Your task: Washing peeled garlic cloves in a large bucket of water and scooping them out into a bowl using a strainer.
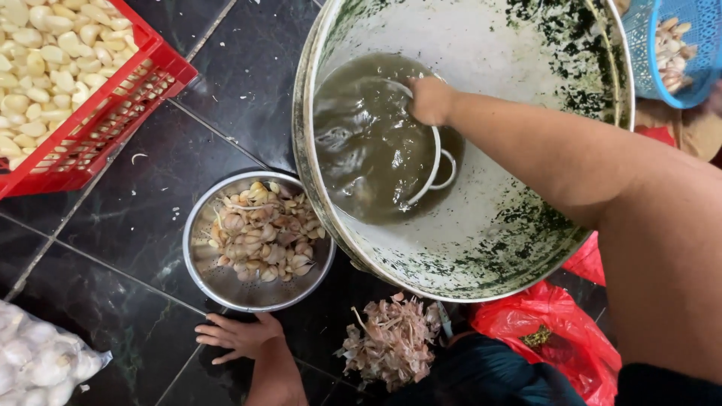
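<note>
My right hand [430,99] reaches into a large white tub [481,248] stained with green flecks. It grips the rim of a round strainer [435,159] sunk in murky grey-brown water [361,143]. My left hand [241,335] rests flat on the dark tiled floor with fingers spread, just below a metal bowl [197,263] that holds garlic cloves [263,233] still in their skins. The hand touches only the floor.
A red crate [113,113] of peeled garlic cloves sits at top left. A clear bag of garlic bulbs [37,361] lies at bottom left. A pile of garlic skins [391,342] and a red plastic bag [556,331] lie below the tub. A blue basket [681,45] is at top right.
</note>
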